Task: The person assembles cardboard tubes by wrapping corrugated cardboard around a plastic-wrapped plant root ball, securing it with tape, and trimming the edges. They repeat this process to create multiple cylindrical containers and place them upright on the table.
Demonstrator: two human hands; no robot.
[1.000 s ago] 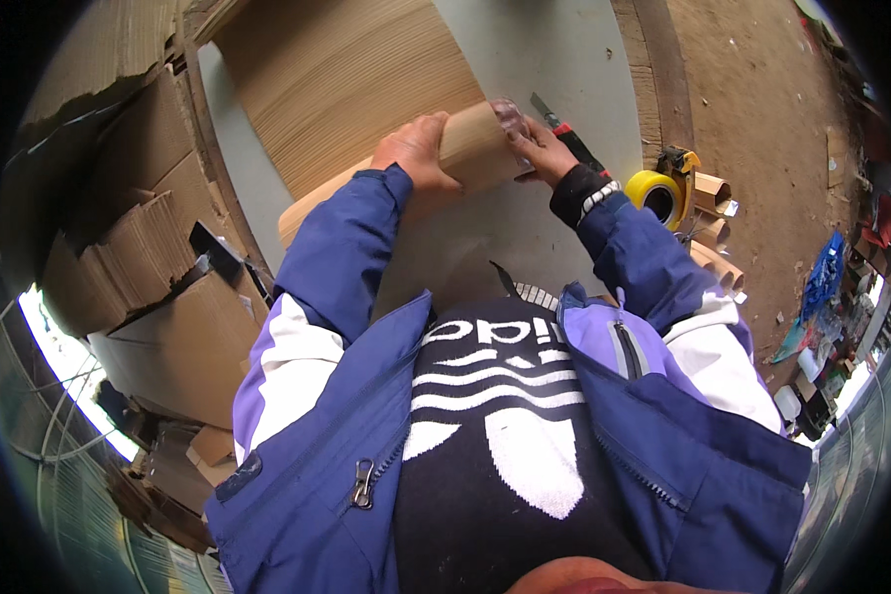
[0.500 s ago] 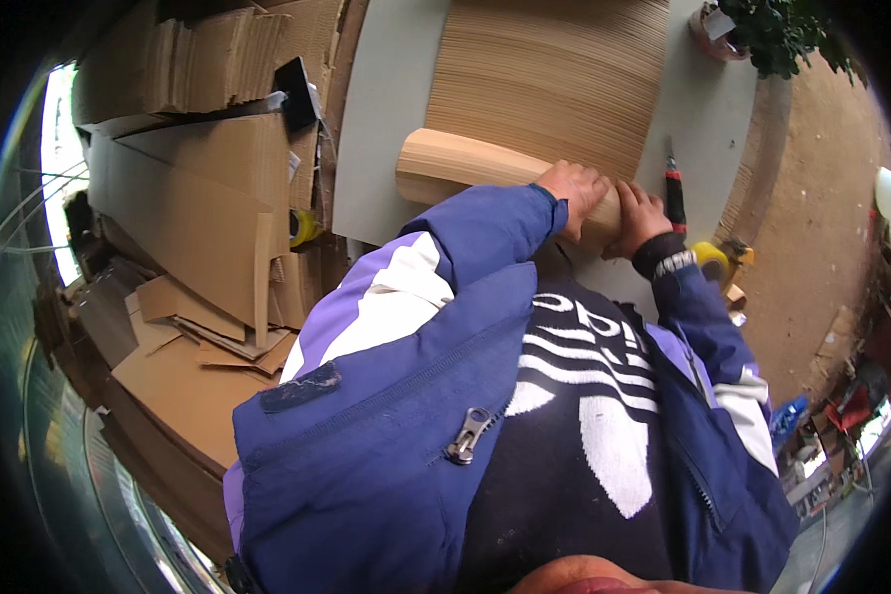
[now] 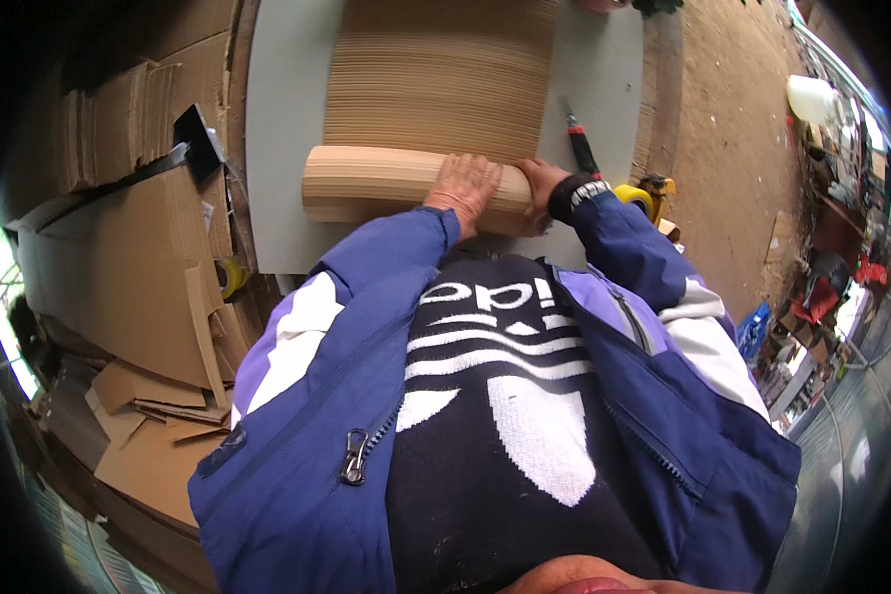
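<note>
A thick roll of corrugated cardboard (image 3: 366,178) lies crosswise on the near part of the grey tabletop (image 3: 285,129). Its flat ribbed sheet (image 3: 441,69) stretches away from it to the far edge of the view. My left hand (image 3: 468,186) is laid over the roll right of its middle, fingers curved across the top. At the roll's right end, my right hand (image 3: 542,183) grips it, the thumb side toward the left hand; part of its fingers is hidden. Just beyond my right wrist rests a knife (image 3: 581,148) with a red and black handle.
Yellow tape (image 3: 632,201) sits by the table's right edge, beside my right sleeve. Stacked cardboard (image 3: 119,267) and a black flat panel (image 3: 199,139) crowd the left side. A white container (image 3: 812,99) stands far right, above assorted clutter.
The view has swung, so the table appears farther left. The roll, slanted before, now lies nearly level across the picture. Both hands stay on it, the left one with its fingers pointing farther away.
</note>
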